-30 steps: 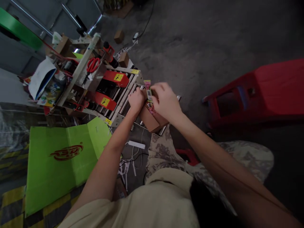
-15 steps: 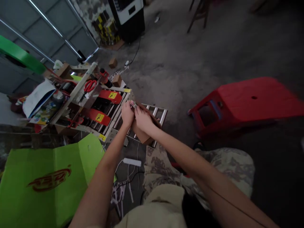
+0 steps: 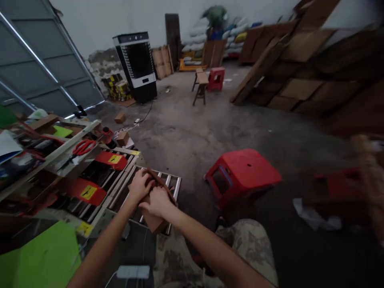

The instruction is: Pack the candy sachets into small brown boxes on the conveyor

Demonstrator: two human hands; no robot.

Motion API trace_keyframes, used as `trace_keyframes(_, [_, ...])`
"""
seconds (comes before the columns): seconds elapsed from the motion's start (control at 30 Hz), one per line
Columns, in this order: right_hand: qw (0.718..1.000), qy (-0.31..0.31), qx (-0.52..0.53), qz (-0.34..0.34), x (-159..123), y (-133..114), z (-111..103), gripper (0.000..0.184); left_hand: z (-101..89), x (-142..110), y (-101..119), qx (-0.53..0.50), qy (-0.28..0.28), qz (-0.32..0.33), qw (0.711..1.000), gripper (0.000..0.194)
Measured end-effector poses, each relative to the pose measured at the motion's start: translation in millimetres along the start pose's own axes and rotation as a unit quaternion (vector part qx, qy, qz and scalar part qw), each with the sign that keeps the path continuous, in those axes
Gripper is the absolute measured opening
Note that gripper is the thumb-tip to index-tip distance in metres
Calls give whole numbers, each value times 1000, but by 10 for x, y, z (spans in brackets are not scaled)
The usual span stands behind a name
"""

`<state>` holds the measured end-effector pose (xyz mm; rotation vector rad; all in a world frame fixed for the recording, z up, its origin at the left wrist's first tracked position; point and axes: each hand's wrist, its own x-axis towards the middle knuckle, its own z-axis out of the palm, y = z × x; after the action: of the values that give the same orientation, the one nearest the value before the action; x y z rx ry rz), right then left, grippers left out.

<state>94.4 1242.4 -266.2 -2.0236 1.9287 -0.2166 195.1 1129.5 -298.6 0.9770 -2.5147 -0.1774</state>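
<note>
A small brown cardboard box sits on the metal rollers at the end of a conveyor machine, a flap standing up along its far right side. My left hand is curled at the box's top left edge, fingers bent over it. Beside it my right hand lies across the top, its bent fingers dipping into the opening. What lies between the right fingertips is hidden. On the machine to the left are red guards with yellow labels and red-handled scissors.
A red plastic stool stands on the right. Small cardboard boxes lie on the floor behind the machine. A white power strip with cables is below me, near a green sheet. An air cooler stands farther back.
The view has tilted up and turned, showing more of the room. A small pinkish thing at my fingertips is out of sight now; my right fingers have moved down into the box top.
</note>
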Motion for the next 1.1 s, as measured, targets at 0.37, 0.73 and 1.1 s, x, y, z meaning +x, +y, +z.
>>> trace_keyframes(0.37, [968,228,60,85,-544,94,-343,54,27,64,11,70,-62,5,996,20])
trace_keyframes(0.73, [983,155,89,36,-816,-206,407,87,183,23,-238,-272,250,-129,920,31])
trace_keyframes(1.1, [781,245,574,17,-927,756,541,38,-40,-1109,948,-1,-146,54,988,125])
